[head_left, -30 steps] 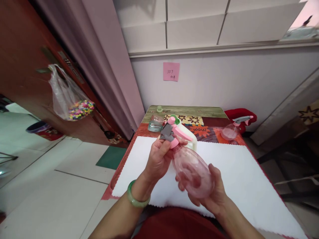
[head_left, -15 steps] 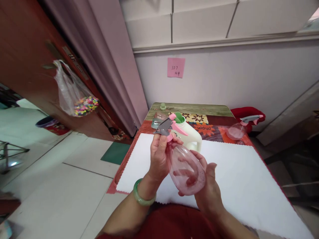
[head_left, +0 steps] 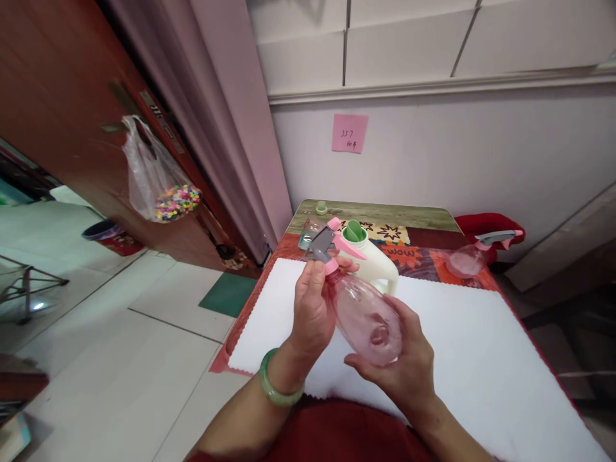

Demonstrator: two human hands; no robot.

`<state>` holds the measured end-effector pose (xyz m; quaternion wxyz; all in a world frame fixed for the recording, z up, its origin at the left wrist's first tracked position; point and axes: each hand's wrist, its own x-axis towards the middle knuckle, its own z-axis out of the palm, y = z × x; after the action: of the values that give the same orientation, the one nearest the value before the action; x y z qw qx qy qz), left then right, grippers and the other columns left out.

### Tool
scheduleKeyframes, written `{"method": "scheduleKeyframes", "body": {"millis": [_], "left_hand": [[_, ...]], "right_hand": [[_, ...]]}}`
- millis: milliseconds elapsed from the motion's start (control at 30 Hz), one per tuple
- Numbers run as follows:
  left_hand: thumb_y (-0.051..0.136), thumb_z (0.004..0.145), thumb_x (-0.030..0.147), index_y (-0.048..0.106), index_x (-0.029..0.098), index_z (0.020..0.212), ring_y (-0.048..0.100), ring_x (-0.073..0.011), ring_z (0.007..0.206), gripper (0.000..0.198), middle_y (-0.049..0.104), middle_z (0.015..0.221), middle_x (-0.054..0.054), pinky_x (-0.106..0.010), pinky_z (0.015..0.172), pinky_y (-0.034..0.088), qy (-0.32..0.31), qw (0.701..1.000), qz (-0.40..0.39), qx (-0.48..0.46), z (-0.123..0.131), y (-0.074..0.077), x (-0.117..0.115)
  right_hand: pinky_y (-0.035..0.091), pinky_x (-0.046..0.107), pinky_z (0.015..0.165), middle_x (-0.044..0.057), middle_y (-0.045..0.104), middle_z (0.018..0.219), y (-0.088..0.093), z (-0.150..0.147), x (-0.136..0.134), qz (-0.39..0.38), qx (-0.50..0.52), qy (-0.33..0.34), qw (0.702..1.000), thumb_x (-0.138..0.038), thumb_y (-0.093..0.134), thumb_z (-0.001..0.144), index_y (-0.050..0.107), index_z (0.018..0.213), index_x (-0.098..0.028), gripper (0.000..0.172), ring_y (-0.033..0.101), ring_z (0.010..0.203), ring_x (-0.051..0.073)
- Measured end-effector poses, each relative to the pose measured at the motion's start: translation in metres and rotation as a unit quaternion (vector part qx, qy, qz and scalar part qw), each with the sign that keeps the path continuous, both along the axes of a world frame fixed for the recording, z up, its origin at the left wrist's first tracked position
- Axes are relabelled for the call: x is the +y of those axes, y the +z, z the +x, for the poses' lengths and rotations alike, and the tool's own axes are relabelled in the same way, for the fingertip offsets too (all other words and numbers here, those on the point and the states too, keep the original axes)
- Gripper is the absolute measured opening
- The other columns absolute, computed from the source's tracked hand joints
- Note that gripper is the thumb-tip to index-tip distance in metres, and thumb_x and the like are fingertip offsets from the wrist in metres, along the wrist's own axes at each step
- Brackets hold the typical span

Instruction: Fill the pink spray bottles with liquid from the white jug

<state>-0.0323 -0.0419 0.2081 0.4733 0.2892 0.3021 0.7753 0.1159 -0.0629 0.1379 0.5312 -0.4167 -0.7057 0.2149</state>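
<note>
While I am monitoring remotely, left hand (head_left: 314, 308) is gripping the pink spray bottle (head_left: 362, 316) at its neck, loosely curled right hand (head_left: 410, 362) is cupping its base; long axis is slanting down-right over white mat (head_left: 462, 346).

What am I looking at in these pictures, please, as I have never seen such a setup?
There is no machine: a camera worn on a person's head looks down as they work bare-handed. The left hand grips a pink spray bottle near its neck; the right hand cups its rounded base. On the table lies a white mat; beyond the bottle is a white jug, with a green cap near the far edge and a second spray bottle to the right.
</note>
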Motion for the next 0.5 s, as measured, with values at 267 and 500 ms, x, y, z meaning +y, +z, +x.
{"method": "scheduleKeyframes", "body": {"millis": [267, 500], "left_hand": [[0.071, 0.091, 0.045, 0.077, 0.016, 0.096, 0.074, -0.0237, 0.102, 0.03, 0.079, 0.107, -0.011, -0.039, 0.097, 0.056, -0.01, 0.997, -0.046, -0.055, 0.005, -0.003, -0.001], [0.065, 0.097, 0.043, 0.075, 0.018, 0.104, 0.073, -0.0265, 0.111, 0.028, 0.079, 0.112, -0.011, -0.043, 0.107, 0.05, -0.059, 0.997, 0.018, -0.049, 0.006, -0.004, -0.001]], "right_hand": [[0.069, 0.046, 0.08, 0.016, 0.071, 0.116, 0.005, -0.003, 0.013, 0.248, -0.099, -0.111, 0.957, -0.045, 0.09, 0.073, 0.043, 0.153, -0.017, 0.097, 0.072, 0.107, 0.033], [0.069, 0.042, 0.074, 0.017, 0.069, 0.125, -0.002, -0.002, 0.005, 0.164, -0.023, -0.071, 0.984, -0.051, 0.095, 0.063, 0.043, 0.153, -0.019, 0.109, 0.076, 0.096, 0.031]]}}
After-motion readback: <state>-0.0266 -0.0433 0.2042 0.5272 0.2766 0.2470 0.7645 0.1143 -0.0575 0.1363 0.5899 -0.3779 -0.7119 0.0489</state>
